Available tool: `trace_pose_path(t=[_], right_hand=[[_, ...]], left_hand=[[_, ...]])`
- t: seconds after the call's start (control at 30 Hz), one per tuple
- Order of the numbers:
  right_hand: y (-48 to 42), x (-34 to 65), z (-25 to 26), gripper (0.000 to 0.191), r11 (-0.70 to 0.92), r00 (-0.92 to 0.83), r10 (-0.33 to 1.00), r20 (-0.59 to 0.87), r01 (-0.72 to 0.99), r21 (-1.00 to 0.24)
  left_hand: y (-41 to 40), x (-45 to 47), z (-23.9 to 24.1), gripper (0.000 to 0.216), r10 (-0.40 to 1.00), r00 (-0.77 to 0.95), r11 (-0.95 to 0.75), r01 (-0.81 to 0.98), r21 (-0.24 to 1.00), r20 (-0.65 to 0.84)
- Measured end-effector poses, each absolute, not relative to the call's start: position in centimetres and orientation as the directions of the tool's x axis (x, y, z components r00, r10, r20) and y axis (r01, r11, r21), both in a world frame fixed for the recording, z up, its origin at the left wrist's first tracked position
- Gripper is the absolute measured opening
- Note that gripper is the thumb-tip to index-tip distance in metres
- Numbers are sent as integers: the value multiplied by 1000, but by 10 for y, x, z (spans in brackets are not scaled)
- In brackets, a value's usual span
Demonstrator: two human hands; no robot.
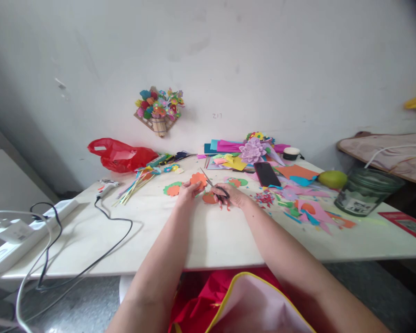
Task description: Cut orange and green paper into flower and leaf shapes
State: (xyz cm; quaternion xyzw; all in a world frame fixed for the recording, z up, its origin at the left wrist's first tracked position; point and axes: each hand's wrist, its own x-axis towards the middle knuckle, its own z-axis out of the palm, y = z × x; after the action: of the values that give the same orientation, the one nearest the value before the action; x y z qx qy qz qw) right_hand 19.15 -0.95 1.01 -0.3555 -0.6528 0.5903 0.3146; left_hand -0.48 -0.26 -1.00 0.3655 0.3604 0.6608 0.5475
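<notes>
Scissors with black loop handles and slim metal blades [224, 188] sit in the person's right hand [236, 196], its fingers closed around the loops, so the blades point forward and leftward, away from the body. The left hand [187, 190] pinches a bright orange, scallop-edged piece of thin sheet, paper or craft foam [198, 178], between thumb and fingers; gripping it low seems to leave its far rim free beside the blades. Whether metal touches sheet cannot be told at this size.

Both hands are near the middle of a pale, flat-topped desk [156, 236], probably for easy reach. Overlapping green and orange scalloped pieces [174, 188] lie to the left, and a rounded orange piece with a green edge [210, 198] just below the scissors; so near, they look handy to pick up. Thin, curled orange offcuts [228, 208] lie under the right hand, where trimmings would naturally drop. Farther right, a heap of tiny red and blue bits [264, 199] and a spread of large, multicoloured scraps [310, 212] sit aside, which spares working room. A black, rectangular phone [266, 174] lies beyond them, well apart from the blades.
</notes>
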Motion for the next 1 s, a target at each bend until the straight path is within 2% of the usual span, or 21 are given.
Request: trace_pose_path(t=[0.17, 0.47, 0.67, 1.0], right_hand=[[-12, 192, 11, 37, 54, -552, 833, -31, 137, -989], [-15, 188, 14, 24, 3, -518, 853, -63, 126, -992], [-9, 188, 8, 28, 27, -533, 845, -37, 112, -993], [-10, 185, 10, 22, 5, -523, 849, -75, 150, -989]], left_hand=[[-3, -5, -11, 25, 987, -140, -141, -470, 871, 84], [-1, -4, -12, 25, 984, -163, -136, -464, 875, 66], [-1, -4, -11, 24, 982, -181, -133, -467, 874, 52], [-3, -4, -10, 19, 982, -186, -124, -474, 872, 38]])
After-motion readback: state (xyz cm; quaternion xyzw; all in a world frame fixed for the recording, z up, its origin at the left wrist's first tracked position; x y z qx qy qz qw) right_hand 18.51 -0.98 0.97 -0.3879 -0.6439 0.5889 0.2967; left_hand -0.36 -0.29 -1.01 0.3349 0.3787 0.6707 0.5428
